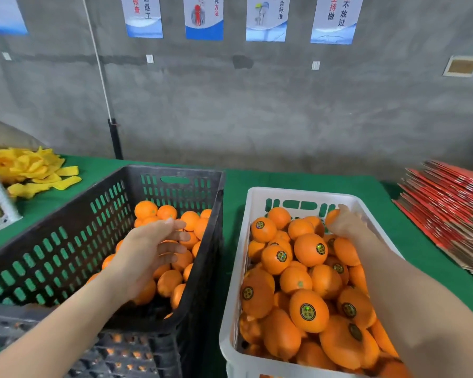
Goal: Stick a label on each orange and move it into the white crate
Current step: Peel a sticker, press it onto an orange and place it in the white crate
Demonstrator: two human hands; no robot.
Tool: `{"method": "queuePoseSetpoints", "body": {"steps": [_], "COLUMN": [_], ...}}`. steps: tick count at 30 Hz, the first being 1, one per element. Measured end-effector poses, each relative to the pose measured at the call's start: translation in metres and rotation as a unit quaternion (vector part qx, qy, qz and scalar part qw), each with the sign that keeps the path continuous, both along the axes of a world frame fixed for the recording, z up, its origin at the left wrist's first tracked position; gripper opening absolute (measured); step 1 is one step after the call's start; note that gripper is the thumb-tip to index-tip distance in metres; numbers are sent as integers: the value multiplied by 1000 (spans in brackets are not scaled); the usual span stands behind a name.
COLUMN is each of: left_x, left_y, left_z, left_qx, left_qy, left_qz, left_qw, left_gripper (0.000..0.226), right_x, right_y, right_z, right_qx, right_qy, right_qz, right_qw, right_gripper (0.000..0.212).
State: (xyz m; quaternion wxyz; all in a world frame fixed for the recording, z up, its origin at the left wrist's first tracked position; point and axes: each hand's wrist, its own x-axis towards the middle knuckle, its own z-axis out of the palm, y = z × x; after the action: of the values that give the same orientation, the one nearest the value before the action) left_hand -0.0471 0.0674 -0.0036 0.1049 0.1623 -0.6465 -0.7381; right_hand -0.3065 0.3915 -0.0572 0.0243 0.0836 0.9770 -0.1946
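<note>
Two crates sit side by side on a green table [235, 181]. Over the black crate [175, 170] of plain oranges [170, 282], the left hand [148, 249] hovers with loose, spread fingers, holding nothing. The right hand [347, 225] reaches to the far right corner of the white crate [298, 193], its fingers curled round one orange [332, 216] just above the pile of labelled oranges [309, 249].

Single head-worn wide-angle view, looking forward and down, close over black crate [153, 170] and white crate [298, 192]
</note>
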Motion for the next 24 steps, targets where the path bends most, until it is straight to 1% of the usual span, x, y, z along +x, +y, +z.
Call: {"method": "queuePoseSetpoints", "body": {"steps": [2, 4, 5, 6, 8, 10, 12, 13, 14, 15, 16, 17, 18, 19, 20, 21, 22, 24], "left_x": [6, 13, 17, 21, 29, 38, 49, 56, 61, 68, 75, 82, 91, 100, 109, 118, 125, 130], "left_y": [1, 4, 6, 7, 11, 15, 21, 23, 26, 29, 31, 34, 36, 37, 39, 40, 42, 42], "left_z": [3, 7, 8, 8, 9, 9, 6, 3, -1, -5, -9, -12, -16, -19, -22, -26, -31, -47], "left_qx": [-6, -14, -19, -23, -28, -37, -53, -59, -67, -80, -99, -121, -136, -148, -163, -184, -204, -236], "left_qy": [16, 35, 44, 51, 61, 67, 68, 66, 64, 64, 70, 80, 93, 105, 114, 112, 97, 42], "left_qz": [-12, -24, -28, -33, -49, -74, -97, -105, -113, -125, -136, -145, -152, -161, -177, -197, -219, -245], "left_qw": [1000, 999, 998, 998, 997, 994, 992, 991, 989, 987, 983, 979, 975, 970, 964, 956, 949, 939], "left_gripper": [28, 27, 26, 25, 25, 24, 23, 22, 21, 20, 19, 18, 17, 18, 20, 22, 23, 19], "right_x": [-2, 2, 7, 13, 26, 48, 78, 98, 122, 152, 185, 220, 254, 285, 310, 328, 342, 348], "right_y": [7, 11, 11, 11, 8, 0, -16, -26, -38, -49, -60, -68, -76, -81, -85, -90, -95, -106], "right_z": [3, 9, 11, 14, 20, 29, 40, 46, 50, 52, 52, 48, 40, 26, 9, -12, -32, -74], "right_qx": [-36, -92, -99, -80, -3, 27, 1, -31, -84, -153, -220, -265, -284, -289, -290, -277, -238, -103], "right_qy": [-17, -25, -24, -25, -22, 23, 117, 175, 232, 284, 331, 361, 367, 350, 293, 204, 101, -60], "right_qz": [34, 47, 51, 60, 84, 104, 133, 156, 182, 212, 250, 299, 354, 407, 450, 479, 495, 494], "right_qw": [999, 994, 994, 995, 996, 994, 984, 972, 952, 923, 883, 843, 812, 792, 792, 808, 830, 861], "right_gripper": [71, 75, 73, 67, 50, 42, 42, 39, 35, 29, 22, 17, 15, 16, 17, 19, 21, 33]}}
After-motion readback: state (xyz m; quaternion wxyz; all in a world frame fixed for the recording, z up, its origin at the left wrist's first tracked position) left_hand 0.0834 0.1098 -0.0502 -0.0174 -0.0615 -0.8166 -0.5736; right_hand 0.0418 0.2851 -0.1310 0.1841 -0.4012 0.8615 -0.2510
